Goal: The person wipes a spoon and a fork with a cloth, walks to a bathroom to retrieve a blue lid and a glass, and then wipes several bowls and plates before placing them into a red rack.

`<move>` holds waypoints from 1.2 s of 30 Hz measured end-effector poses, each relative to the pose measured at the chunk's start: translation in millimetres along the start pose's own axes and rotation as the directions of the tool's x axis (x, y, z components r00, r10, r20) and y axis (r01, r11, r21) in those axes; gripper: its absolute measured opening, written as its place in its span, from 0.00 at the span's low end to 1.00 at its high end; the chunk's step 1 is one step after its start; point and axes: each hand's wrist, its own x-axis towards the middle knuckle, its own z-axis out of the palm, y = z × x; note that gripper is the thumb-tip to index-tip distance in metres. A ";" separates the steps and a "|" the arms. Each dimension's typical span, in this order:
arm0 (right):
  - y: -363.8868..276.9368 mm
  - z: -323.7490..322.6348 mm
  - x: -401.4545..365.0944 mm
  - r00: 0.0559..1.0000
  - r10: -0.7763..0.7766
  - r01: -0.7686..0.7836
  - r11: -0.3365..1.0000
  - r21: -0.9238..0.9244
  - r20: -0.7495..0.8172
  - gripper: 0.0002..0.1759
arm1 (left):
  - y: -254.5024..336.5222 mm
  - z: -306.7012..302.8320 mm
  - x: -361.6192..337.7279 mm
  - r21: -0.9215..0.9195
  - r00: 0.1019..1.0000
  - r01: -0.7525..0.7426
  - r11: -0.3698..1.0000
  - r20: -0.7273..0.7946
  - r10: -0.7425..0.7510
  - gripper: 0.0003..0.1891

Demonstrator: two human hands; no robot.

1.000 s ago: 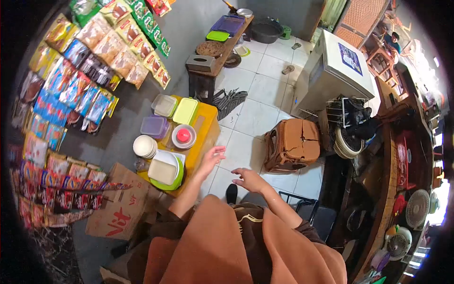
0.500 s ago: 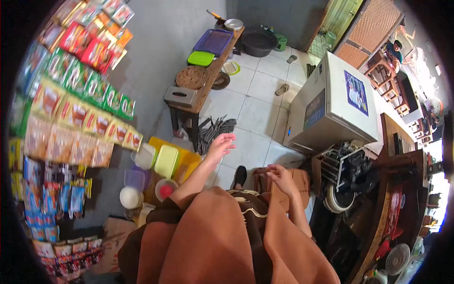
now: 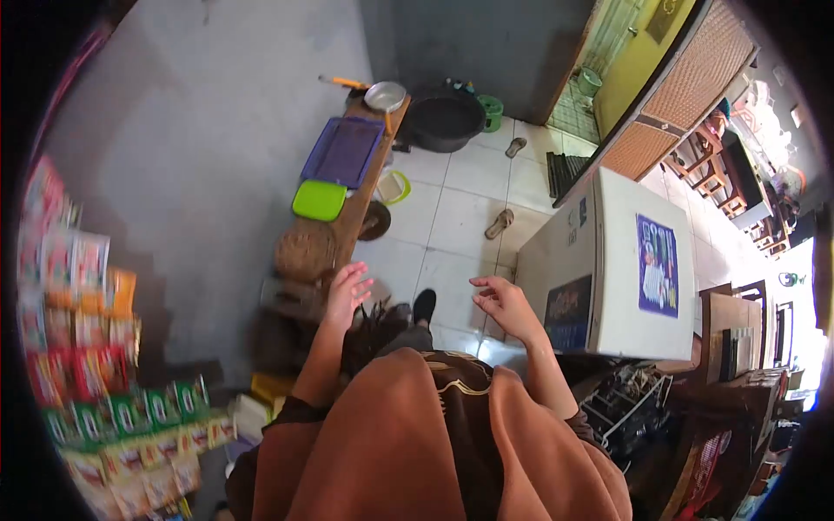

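A white, boxy freezer (image 3: 610, 271) stands across from a long, brown wooden counter (image 3: 357, 210) bearing a round, brown, woven-looking tray (image 3: 304, 250). The left hand (image 3: 347, 295), empty and loosely open, is near the tray; the right hand (image 3: 506, 308), empty, half-curled, near the freezer.

A plain grey wall (image 3: 200, 113) rises beside a long wooden bench (image 3: 354, 219) on a floor of pale square tiles (image 3: 460, 204). Across the room, a bulky white appliance (image 3: 612, 260) stands near a woven-panel partition (image 3: 704, 69) and a yellow-green door (image 3: 638, 78), while bright light (image 3: 810, 347) glares at far right, beyond wooden seats (image 3: 712, 181).
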 end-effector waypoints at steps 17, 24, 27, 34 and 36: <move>108.1 -200.9 265.0 0.916 0.277 -0.256 0.960 0.109 -0.291 0.15 | 112.7 294.3 345.4 0.247 0.861 0.163 0.955 0.437 -0.260 0.11; 120.7 -313.3 370.3 0.907 0.210 -0.221 0.975 0.012 -0.364 0.16 | 144.2 386.4 458.2 0.247 0.875 0.173 0.953 0.406 -0.264 0.11; 130.4 -345.9 407.6 0.909 0.183 -0.195 0.981 0.006 -0.374 0.16 | 162.1 425.3 500.6 0.204 0.877 0.154 0.967 0.422 -0.228 0.11; 170.5 -446.5 511.2 0.921 0.162 -0.129 0.985 0.114 -0.355 0.15 | 167.8 509.2 630.2 0.259 0.882 0.181 0.949 0.385 -0.273 0.12; 187.7 -489.5 551.5 0.903 0.145 -0.109 0.988 0.111 -0.404 0.15 | 163.2 545.1 677.2 0.260 0.862 0.214 0.942 0.404 -0.307 0.13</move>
